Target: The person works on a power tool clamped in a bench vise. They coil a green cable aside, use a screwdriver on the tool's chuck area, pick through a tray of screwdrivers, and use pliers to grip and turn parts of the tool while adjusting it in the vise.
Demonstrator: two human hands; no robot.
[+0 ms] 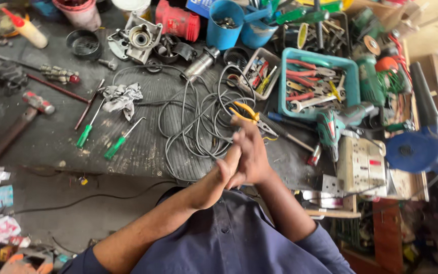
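My left hand and my right hand are pressed together palm to palm above the front of the dark rubber-matted workbench. The right hand lies over the left and its fingers are straight. Nothing shows between the palms. Just beyond the fingertips lie yellow-handled pliers and a loose coil of grey cable. Both forearms reach up from my blue shirt.
Two green-handled screwdrivers and a crumpled rag lie to the left, a hammer farther left. A teal tray of pliers and wrenches, a green drill, a white socket box and a blue blower crowd the right.
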